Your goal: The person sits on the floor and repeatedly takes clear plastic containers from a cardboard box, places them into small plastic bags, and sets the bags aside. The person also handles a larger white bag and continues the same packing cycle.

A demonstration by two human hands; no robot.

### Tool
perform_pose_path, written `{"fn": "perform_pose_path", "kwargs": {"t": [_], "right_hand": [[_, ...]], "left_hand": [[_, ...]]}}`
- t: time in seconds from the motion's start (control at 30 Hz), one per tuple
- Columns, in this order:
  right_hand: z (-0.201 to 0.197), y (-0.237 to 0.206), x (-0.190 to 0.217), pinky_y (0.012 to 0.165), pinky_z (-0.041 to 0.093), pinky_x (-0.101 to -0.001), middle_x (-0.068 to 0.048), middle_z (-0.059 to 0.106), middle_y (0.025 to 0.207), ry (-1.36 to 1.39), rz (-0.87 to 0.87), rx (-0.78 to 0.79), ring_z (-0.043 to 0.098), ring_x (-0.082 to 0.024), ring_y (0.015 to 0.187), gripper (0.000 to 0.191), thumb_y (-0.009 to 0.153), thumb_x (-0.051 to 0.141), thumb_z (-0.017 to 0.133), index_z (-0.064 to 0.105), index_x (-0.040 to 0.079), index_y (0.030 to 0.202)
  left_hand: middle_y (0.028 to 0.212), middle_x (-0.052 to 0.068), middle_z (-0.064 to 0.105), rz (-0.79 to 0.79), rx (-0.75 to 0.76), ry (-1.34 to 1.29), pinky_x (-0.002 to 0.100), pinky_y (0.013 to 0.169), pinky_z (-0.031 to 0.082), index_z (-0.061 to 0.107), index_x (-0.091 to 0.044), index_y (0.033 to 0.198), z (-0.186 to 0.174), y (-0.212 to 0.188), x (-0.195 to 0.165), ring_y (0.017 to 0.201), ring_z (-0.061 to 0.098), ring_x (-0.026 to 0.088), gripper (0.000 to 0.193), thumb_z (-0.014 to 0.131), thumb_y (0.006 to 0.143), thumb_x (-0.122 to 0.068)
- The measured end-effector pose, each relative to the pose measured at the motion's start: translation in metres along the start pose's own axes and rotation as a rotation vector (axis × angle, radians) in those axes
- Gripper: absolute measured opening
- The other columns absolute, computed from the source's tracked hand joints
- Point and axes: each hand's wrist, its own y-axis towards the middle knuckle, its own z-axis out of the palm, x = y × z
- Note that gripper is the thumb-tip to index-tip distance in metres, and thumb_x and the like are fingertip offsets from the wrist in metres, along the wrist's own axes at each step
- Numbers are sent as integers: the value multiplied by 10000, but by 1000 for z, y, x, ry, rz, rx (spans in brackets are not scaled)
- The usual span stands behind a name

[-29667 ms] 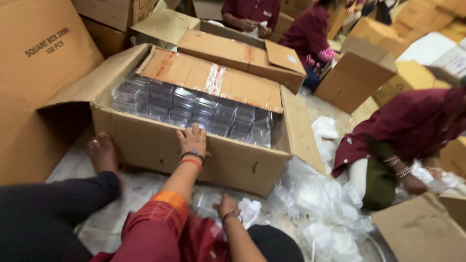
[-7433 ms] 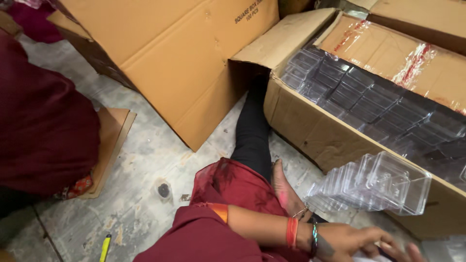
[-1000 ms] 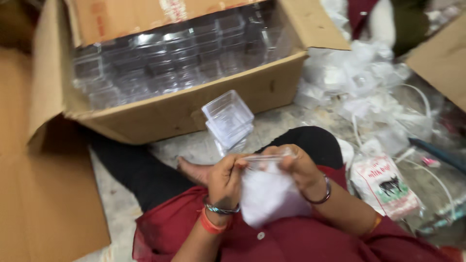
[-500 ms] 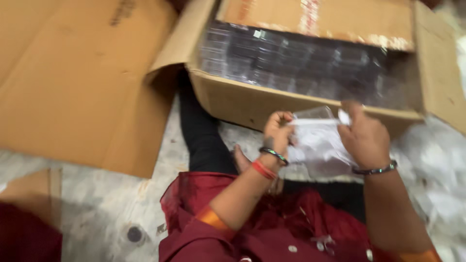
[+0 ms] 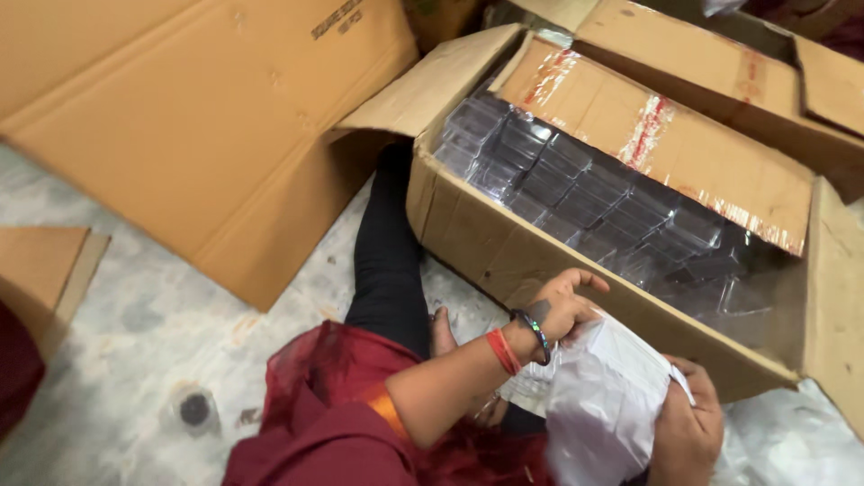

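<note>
My left hand [image 5: 565, 309], with bangles at the wrist, grips the top of a white plastic bag [image 5: 605, 407] in my lap. My right hand [image 5: 688, 428] holds the same bag from the lower right side. A bit of clear plastic [image 5: 529, 385] shows under the bag next to my left wrist. Just beyond my hands stands a large open cardboard box [image 5: 504, 247] packed with several rows of clear plastic boxes [image 5: 594, 198]. My leg in black [image 5: 387, 261] stretches along the box's left end.
A big flattened cardboard sheet [image 5: 207, 117] lies to the left on the pale stone floor [image 5: 135, 342]. A second taped carton [image 5: 720, 63] sits behind the open box. A small cardboard piece [image 5: 45, 270] lies at the far left.
The view has swung left and down. Both hands stay on the white bag, which now sits lower and further right, close to the box's front wall.
</note>
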Motion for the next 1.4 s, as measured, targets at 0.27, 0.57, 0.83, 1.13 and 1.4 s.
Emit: {"fn": "perform_pose_path", "kwargs": {"t": [0.27, 0.57, 0.83, 1.13, 1.4], "right_hand": [[-23, 31, -7, 630, 510, -252, -83, 688, 912, -48, 192, 135, 631, -110, 717, 147, 1079, 99, 519, 632, 10, 1048], [-11, 23, -57, 723, 556, -376, -232, 727, 1029, -958, -530, 157, 704, -308, 868, 252, 1124, 154, 535, 691, -28, 1205], [-8, 14, -60, 697, 517, -349, -193, 698, 978, -420, -134, 52, 657, -263, 832, 228, 1105, 133, 550, 697, -22, 1188], [-19, -2, -58, 668, 473, -319, -149, 666, 920, -313, -45, 22, 604, -211, 792, 203, 1083, 109, 567, 703, -15, 1168], [-20, -28, -72, 642, 434, -293, -111, 638, 869, -303, 33, -14, 556, -166, 756, 182, 1064, 88, 582, 709, -8, 1150]], "left_hand": [[783, 33, 690, -81, -119, 17, 272, 360, 385, 563, -68, 1229, -3, -2, 5, 488, 555, 80, 424, 568, 830, 75], [782, 99, 610, 55, -103, 100, 311, 371, 440, 585, -36, 1202, -30, 2, 60, 460, 536, 149, 344, 513, 880, 61], [1225, 79, 701, 459, -337, 620, 353, 819, 585, 533, -106, 1330, -103, -115, -26, 966, 707, 223, 538, 653, 810, -39], [1543, 293, 382, 1177, -1812, 1265, 511, 1193, 369, 281, 50, 1547, -391, -193, -275, 1415, 426, 439, 958, 891, 891, -289], [1488, 172, 585, 827, -1353, 160, 398, 1129, 444, 321, 50, 1523, -452, -255, -388, 1342, 595, 252, 989, 946, 871, -352]]}}
